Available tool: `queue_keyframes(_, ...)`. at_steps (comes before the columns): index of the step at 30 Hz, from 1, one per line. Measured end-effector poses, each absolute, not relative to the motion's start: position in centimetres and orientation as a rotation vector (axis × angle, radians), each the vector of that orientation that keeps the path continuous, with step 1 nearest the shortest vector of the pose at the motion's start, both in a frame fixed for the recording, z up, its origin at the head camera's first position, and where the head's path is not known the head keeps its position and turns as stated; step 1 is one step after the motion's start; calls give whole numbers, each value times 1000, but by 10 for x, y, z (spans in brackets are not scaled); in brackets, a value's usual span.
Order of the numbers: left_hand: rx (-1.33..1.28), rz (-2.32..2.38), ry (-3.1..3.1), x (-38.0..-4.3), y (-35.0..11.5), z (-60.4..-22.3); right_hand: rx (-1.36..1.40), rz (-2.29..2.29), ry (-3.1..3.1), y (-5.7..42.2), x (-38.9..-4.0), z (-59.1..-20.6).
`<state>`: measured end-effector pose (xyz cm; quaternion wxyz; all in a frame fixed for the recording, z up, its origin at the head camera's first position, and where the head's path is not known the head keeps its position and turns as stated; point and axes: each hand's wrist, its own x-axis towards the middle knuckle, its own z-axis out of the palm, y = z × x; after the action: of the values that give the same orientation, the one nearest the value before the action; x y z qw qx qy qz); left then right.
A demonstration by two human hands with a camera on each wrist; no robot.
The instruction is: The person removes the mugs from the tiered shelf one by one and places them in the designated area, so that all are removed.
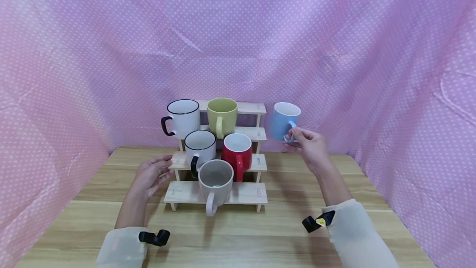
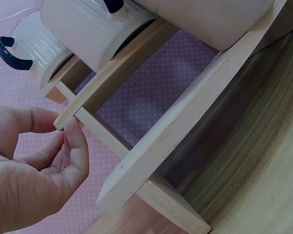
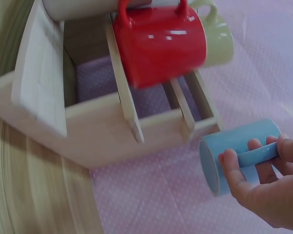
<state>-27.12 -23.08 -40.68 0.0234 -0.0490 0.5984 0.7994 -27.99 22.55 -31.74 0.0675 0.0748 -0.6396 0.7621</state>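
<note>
R hand [image 1: 310, 148] grip on blue mug [image 1: 279, 124] by handle [image 3: 258, 155], held up just right of rack [image 1: 247, 193]. L hand [image 1: 151, 175] grip pinching rack's left edge. Mug prob ceramic: stiff, slick, breakable, modest wt; handle = best hold.

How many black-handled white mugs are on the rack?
2: one ribbed white mug on the wooden rack, second-highest tier, left; another ribbed white mug one tier lower.

The head view looks forward and down, farthest back, taking in the wooden tabletop [image 1: 245, 239] and whole four-tier wooden rack [image 1: 245, 193]; the wrist views, closer and tilted, face the rack's left and right ends; head and right wrist share the light-blue mug [image 1: 278, 122]
</note>
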Motion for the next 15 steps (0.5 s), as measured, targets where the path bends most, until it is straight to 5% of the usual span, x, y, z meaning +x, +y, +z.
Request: queue_keyframes(15, -131, 2478, 1855, -270, -231, -407, 146, 2200, -1889, 294, -269, -329)
